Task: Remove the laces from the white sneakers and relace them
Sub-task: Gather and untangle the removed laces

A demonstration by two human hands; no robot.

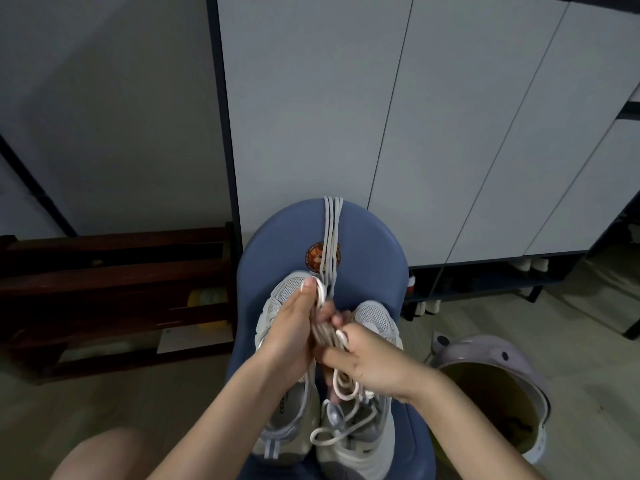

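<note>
- Sitting side by side on a blue stool [277,244] are two white sneakers [375,322], with their toes pointing away from the person.
- Both hands meet over the shoes and hold a bunch of white laces [323,332].
- The left hand [289,332] curls its fingers around the bunch near the top.
- The right hand [372,362] pinches the same bunch lower down, with its thumb across the cords.
- More lace strands [330,233] lie in straight lines up the stool, over a round sticker [313,256].
- A loose loop of lace [341,424] rests on the right shoe, near the person.
- I think the laces are mostly out, and the person is sorting them.
- Next, one lace end needs finding and poking into a bottom hole. I cannot see the holes well.
- A round bin [491,386] stands on the floor to the right.
</note>
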